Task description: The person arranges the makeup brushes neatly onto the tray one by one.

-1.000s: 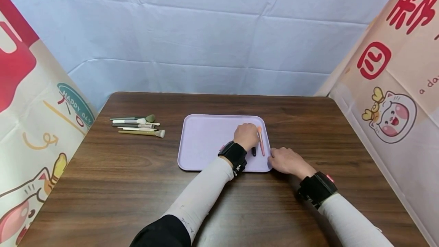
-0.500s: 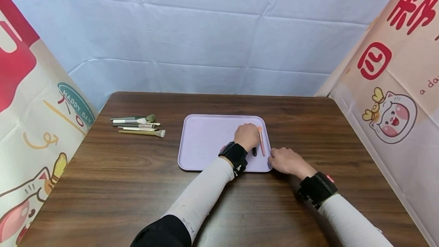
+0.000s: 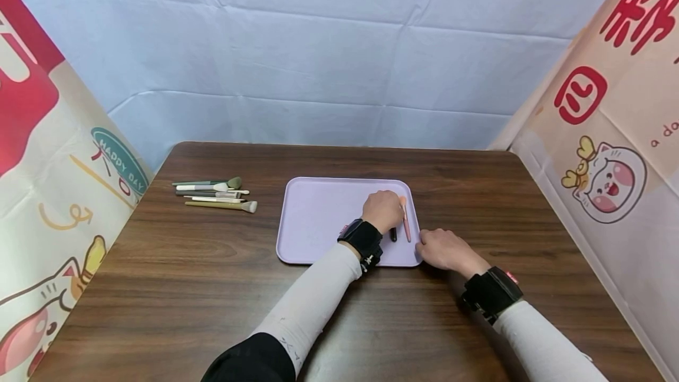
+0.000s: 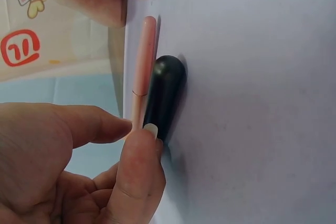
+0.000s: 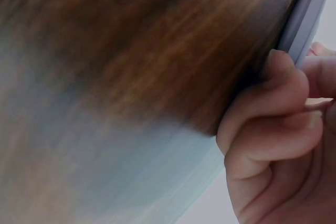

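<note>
A printed left sheet point(image 3: 53, 211) hangs first, then brushes point(image 3: 217, 205) lie on the wood desk point(image 3: 185, 299), blue sheet point(image 3: 339, 46) behind. On the tray point(image 3: 318, 217), the left grip point(image 3: 383, 210) touches the black brush point(image 4: 167, 90), whether pinching I cannot tell; the pink brush point(image 3: 406, 227) lies just beside. The right grip point(image 3: 445, 249) pinches the tray's edge; a printed right sheet point(image 3: 610, 134) follows.

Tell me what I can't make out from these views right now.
Far end of the black handle: covered by the left hand in the head view and by its fingers in the left wrist view.
Exact count in the brush pile: overlapping and too small, head view.
Most of the tray: cut off by the frame's edge, right wrist view.
Grain of the table: blurred, right wrist view.
</note>
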A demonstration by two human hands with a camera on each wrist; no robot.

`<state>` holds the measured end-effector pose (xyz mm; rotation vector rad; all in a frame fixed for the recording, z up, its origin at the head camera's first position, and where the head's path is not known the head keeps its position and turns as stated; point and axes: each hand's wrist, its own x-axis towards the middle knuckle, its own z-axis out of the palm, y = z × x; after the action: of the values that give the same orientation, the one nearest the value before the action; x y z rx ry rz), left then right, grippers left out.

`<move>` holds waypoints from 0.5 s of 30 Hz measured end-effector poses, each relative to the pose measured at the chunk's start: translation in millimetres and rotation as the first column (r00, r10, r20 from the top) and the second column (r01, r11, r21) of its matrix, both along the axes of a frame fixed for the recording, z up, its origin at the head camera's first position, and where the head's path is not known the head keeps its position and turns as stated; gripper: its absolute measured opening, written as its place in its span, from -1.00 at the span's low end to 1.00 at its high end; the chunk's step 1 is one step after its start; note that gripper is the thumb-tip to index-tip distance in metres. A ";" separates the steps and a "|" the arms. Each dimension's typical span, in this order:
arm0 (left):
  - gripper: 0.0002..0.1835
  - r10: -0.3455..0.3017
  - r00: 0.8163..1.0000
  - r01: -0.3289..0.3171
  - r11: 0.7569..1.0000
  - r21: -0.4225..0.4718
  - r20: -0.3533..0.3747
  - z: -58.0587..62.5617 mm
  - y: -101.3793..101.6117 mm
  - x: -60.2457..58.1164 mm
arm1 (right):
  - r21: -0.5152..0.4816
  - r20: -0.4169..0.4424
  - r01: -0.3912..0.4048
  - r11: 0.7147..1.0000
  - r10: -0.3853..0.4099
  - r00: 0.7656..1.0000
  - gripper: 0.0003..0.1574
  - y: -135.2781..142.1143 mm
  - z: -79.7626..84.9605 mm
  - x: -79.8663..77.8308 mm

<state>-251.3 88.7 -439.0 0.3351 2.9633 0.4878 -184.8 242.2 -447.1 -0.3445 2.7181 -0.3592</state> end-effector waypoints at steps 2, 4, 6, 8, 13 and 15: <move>-0.60 -0.001 1.000 0.001 1.000 -0.002 0.014 1.5 -0.1 0.3 | 0.003 0.000 0.000 1.000 0.000 1.000 -0.73 -0.3 0.0 -0.1; -0.61 -0.003 1.000 0.003 1.000 -0.007 0.019 2.8 -1.0 0.8 | 0.004 0.000 -0.001 1.000 0.001 1.000 -0.73 -0.8 0.2 -0.2; -0.60 -0.008 1.000 0.008 1.000 -0.009 0.027 3.4 -3.2 1.3 | 0.005 -0.005 -0.006 1.000 0.006 1.000 -0.73 -1.3 0.7 0.0; -0.59 -0.017 1.000 0.017 1.000 -0.012 0.022 4.4 -6.8 1.5 | 0.010 -0.015 -0.013 1.000 0.013 1.000 -0.73 -1.7 1.2 0.4; -0.57 -0.033 0.999 0.033 0.999 -0.024 -0.006 7.0 -19.0 -1.5 | 0.014 -0.027 -0.027 1.000 0.028 0.999 -0.74 -1.3 2.4 0.8; -0.58 -0.034 0.999 0.033 0.999 -0.031 -0.031 7.5 -24.0 -3.6 | 0.011 -0.019 -0.022 1.000 0.023 1.000 -0.74 -1.1 2.5 0.3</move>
<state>-254.9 64.7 -431.5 0.3916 2.9868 0.4364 -184.5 241.0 -444.6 -0.3768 2.7312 -0.3361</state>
